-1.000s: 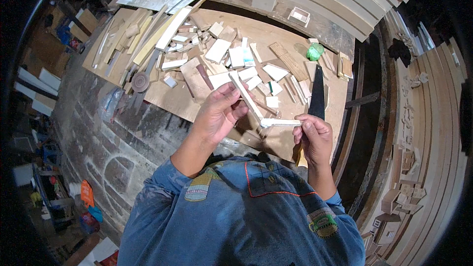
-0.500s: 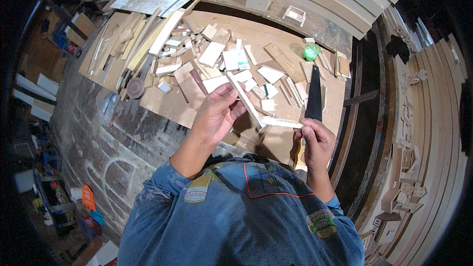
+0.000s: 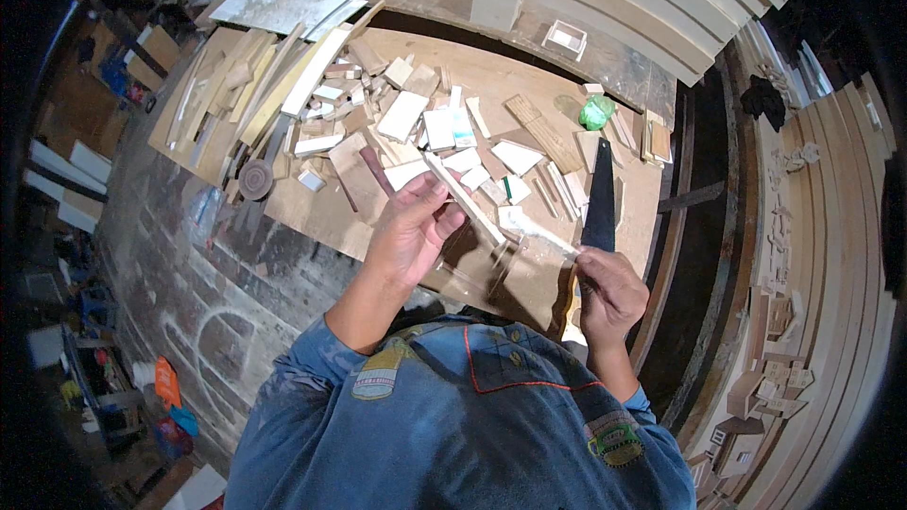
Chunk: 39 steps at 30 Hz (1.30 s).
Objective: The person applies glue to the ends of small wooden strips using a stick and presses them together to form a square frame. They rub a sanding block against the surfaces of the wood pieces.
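Note:
My left hand (image 3: 411,236) pinches a narrow pale wooden strip (image 3: 463,196), which slants down to the right over the board. Between the fingers of my right hand (image 3: 612,291) is the end of a thin stick (image 3: 550,236) whose far end is wider and coated white. That white end hovers close beside the strip's lower end, with a small gap between them. A handsaw (image 3: 599,198) with a dark blade lies just beyond my right hand; its yellowish handle is partly hidden by the hand.
Wood offcuts (image 3: 406,115) are heaped over a plywood board (image 3: 340,224). Long strips (image 3: 248,85) lie at its left, near a round wooden disc (image 3: 255,179). A green crumpled bag (image 3: 596,112) sits at the far right. Two small open boxes (image 3: 498,2) stand behind.
The stick's white end has lifted away from the strip's lower end, and the stick now slopes more. My right hand has shifted slightly down. The strip has moved a little left.

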Each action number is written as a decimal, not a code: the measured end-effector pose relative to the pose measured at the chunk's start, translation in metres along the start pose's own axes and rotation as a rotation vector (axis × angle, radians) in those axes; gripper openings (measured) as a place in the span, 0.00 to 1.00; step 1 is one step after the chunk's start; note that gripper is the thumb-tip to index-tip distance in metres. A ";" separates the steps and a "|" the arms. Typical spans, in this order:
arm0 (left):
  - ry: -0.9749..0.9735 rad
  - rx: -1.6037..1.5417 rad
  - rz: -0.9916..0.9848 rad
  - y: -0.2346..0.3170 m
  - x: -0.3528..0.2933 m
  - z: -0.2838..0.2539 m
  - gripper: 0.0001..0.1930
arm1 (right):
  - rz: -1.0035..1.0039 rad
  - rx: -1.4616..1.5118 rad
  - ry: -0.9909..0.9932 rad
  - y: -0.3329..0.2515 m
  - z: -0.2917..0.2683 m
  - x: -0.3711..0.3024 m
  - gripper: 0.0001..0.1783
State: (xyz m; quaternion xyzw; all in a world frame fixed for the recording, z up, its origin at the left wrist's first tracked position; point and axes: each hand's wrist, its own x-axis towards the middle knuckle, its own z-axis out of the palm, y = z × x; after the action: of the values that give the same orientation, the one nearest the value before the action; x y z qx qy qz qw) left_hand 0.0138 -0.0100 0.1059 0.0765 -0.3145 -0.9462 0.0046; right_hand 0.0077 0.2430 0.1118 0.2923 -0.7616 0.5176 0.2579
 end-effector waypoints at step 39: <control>0.289 0.204 0.137 -0.020 -0.008 -0.031 0.07 | 0.093 -1.008 -0.208 0.260 -0.006 0.151 0.11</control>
State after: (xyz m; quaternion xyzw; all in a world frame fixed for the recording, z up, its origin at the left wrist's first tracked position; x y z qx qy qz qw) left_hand 0.0269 -0.0122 0.0702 0.1901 -0.4092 -0.8861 0.1063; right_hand -0.2820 0.2980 0.0533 0.1476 -0.9503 0.0654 0.2663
